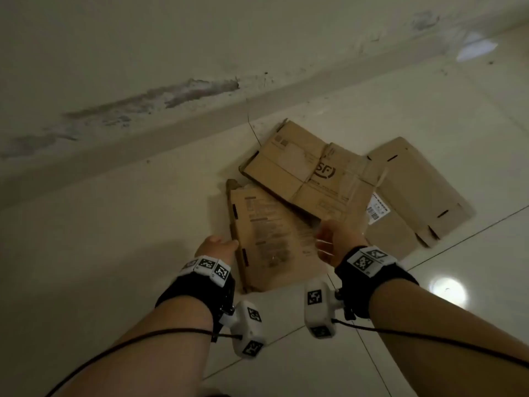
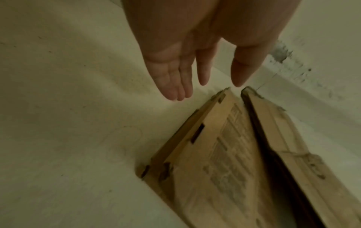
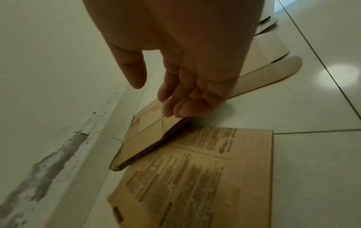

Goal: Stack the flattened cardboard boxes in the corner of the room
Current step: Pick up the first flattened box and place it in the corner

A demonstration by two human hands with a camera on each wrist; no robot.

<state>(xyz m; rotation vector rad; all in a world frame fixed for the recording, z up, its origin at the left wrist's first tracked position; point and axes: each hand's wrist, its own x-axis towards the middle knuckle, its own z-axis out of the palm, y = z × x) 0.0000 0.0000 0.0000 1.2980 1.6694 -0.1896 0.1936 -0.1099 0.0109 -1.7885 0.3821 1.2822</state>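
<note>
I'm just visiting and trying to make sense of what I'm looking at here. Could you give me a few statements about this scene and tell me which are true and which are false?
1. Three flattened boxes lie on the tiled floor near the wall. True.
2. The box with the SF logo lies partly over the printed box. True.
3. The right hand is clenched tightly around a box. False: its fingers hang relaxed above the cardboard, holding nothing.
4. The left hand has its fingers straight and open. True.
5. The plain box stands upright against the wall. False: it lies flat on the floor.
</note>
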